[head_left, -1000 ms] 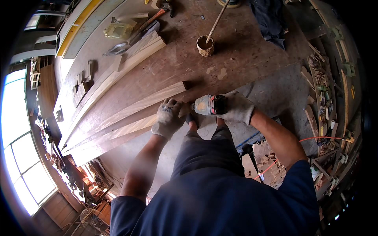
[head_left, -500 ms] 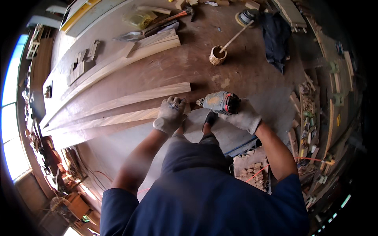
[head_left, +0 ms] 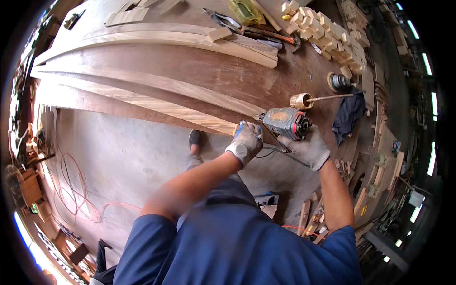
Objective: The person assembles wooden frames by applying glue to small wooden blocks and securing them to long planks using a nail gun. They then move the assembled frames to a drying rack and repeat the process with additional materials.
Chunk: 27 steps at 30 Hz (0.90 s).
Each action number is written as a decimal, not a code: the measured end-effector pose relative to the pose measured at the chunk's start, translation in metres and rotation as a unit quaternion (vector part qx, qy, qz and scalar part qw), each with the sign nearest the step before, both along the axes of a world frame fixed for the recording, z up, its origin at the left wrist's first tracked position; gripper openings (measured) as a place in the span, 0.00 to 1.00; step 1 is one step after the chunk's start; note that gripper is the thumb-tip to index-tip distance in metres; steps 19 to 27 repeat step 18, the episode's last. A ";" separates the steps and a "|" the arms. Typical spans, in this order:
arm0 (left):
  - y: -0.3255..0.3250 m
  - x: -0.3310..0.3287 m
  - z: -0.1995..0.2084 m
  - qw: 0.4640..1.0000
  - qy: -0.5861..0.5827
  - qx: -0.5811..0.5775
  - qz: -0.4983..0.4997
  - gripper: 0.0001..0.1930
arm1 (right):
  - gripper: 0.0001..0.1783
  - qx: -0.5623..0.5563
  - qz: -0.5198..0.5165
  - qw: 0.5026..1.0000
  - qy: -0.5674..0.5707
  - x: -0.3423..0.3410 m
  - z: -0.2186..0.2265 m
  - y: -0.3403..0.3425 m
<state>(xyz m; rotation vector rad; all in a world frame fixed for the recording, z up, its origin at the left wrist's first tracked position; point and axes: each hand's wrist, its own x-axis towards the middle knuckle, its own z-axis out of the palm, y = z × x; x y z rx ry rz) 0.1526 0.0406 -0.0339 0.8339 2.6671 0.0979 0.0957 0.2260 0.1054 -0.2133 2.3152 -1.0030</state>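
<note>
Two long, pale wooden strips lie side by side on the brown worktable. My left hand (head_left: 247, 139), in a whitish glove, is closed around the right end of the nearer wooden strip (head_left: 190, 110). My gloved right hand (head_left: 311, 147) grips a worn grey nail gun (head_left: 285, 122) with a black and red cap. Its nose points left, at the right end of the farther wooden strip (head_left: 204, 91); I cannot tell if they touch. A dark hose (head_left: 293, 158) runs below the tool. The handle is mostly hidden by the tool's body and my fingers.
Behind are more wooden strips (head_left: 166, 40), pliers (head_left: 223, 20) and an orange-handled hammer (head_left: 270, 34). A crusted pot (head_left: 300, 100) with a stick stands near a dark cloth (head_left: 349, 114). Wood blocks (head_left: 327, 35) are piled far right; a hose (head_left: 83, 190) lies on the floor.
The view has shifted. My left hand has gone from lying over the strips to grasping the nearer one's end. The nail gun's nose has come up to the farther strip's end.
</note>
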 end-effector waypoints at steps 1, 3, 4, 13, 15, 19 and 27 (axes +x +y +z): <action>0.000 0.000 -0.001 1.000 0.015 0.014 0.008 0.19 | 0.23 -0.022 -0.007 1.000 -0.017 -0.005 0.005 -0.008; 0.000 0.003 -0.007 0.998 0.043 0.041 0.018 0.19 | 0.23 -0.065 -0.029 0.996 -0.053 -0.011 0.012 -0.022; 0.001 0.005 -0.009 0.998 0.052 0.037 0.019 0.19 | 0.22 -0.054 -0.022 0.997 -0.053 -0.014 0.013 -0.027; 0.001 0.000 -0.006 0.998 -0.023 0.055 0.019 0.20 | 0.21 -0.015 0.053 0.996 -0.066 -0.038 0.018 -0.063; 0.004 0.003 -0.019 0.997 -0.009 0.065 0.030 0.19 | 0.21 0.021 0.070 0.994 -0.085 -0.043 0.026 -0.077; 0.005 0.001 -0.013 0.999 -0.028 0.030 0.022 0.19 | 0.23 0.118 0.156 0.978 -0.068 -0.055 0.025 -0.091; 0.005 0.001 -0.013 0.999 -0.028 0.030 0.022 0.19 | 0.23 0.118 0.156 0.978 -0.068 -0.055 0.025 -0.091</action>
